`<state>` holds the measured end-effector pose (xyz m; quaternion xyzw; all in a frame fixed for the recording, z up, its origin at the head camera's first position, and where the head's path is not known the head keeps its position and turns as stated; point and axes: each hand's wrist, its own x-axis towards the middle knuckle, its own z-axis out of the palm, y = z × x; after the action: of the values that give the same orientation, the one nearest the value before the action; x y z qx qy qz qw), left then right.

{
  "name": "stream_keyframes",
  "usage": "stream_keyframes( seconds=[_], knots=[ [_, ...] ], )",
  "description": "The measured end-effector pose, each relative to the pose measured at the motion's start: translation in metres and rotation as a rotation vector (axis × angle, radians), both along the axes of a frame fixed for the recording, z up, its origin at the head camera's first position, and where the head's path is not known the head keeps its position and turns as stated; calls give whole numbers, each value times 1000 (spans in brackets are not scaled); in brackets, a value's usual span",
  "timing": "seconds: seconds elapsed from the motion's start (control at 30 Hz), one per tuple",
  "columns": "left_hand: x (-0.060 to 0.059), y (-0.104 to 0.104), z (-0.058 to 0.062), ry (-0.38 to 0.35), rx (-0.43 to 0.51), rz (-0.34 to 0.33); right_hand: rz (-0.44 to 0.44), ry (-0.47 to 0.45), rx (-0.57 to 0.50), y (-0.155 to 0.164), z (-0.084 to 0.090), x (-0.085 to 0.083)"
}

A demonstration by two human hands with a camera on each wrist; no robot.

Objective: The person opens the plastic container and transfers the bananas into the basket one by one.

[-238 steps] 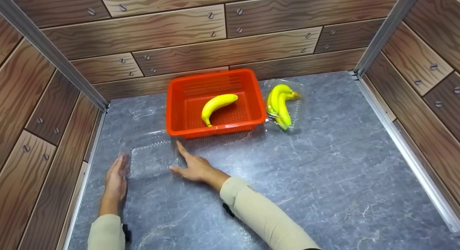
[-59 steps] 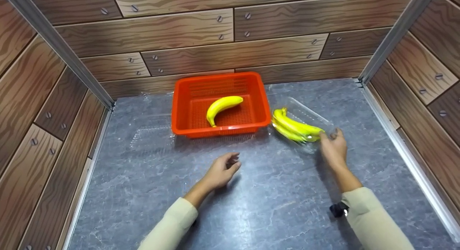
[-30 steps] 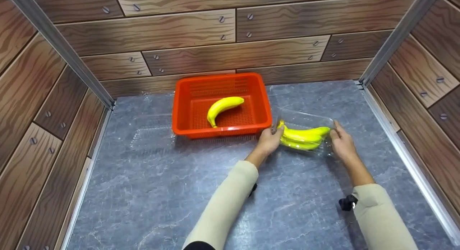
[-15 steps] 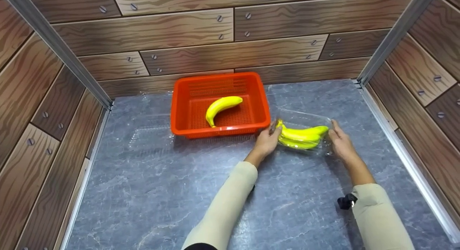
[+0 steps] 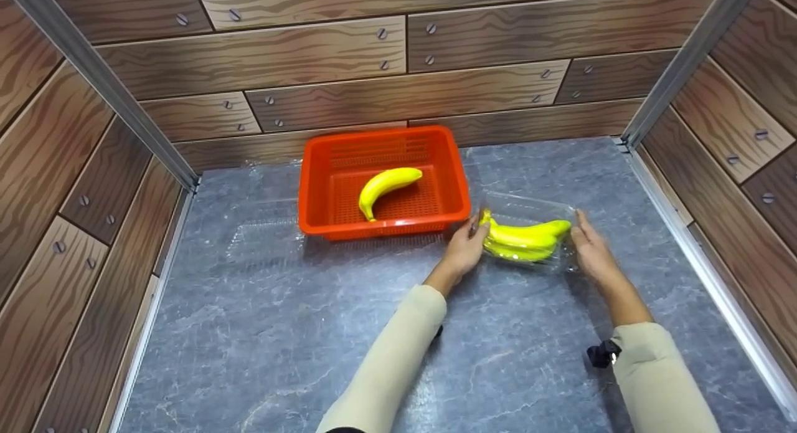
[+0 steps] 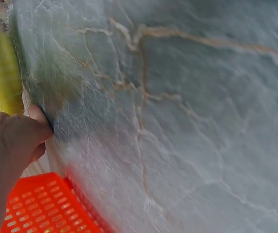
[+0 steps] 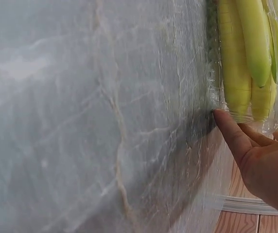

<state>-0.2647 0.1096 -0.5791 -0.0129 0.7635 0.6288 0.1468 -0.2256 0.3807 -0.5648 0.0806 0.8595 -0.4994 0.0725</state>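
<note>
In the head view a clear plastic container (image 5: 529,204) sits to the right of the red basket, with yellow-green bananas (image 5: 523,235) inside. My left hand (image 5: 464,246) touches the container's left end, its thumb over the banana stems. At the opposite end, my right hand (image 5: 594,249) rests its fingers along the wall. The right wrist view shows the thumb and fingers of that hand (image 7: 270,165) stretched out below the banana tips (image 7: 255,68). The left wrist view has the left hand (image 6: 12,145) with its tip low on the container's edge, near the tabletop.
The red basket (image 5: 383,224) stands against the back wall, holding one yellow banana (image 5: 389,184). Left of it lies another clear plastic container (image 5: 261,233), hard to see on the grey marbled tabletop (image 5: 280,346). Wood-patterned panels (image 5: 311,53) enclose the back and sides.
The container with the bananas turned and shifted toward me from its earlier spot. The left hand came across from the other container to its left end. Both hands hold nearly still over the last second.
</note>
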Motion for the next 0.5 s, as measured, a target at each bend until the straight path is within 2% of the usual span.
stream_keyframes(
  seconds=[0.23, 0.5],
  knots=[
    [6, -4, 0, -8, 4, -25, 2, -5, -16, -2, -4, 9],
    [10, -14, -1, -75, 48, -19, 12, -9, -16, -8, -3, 21]
  ],
)
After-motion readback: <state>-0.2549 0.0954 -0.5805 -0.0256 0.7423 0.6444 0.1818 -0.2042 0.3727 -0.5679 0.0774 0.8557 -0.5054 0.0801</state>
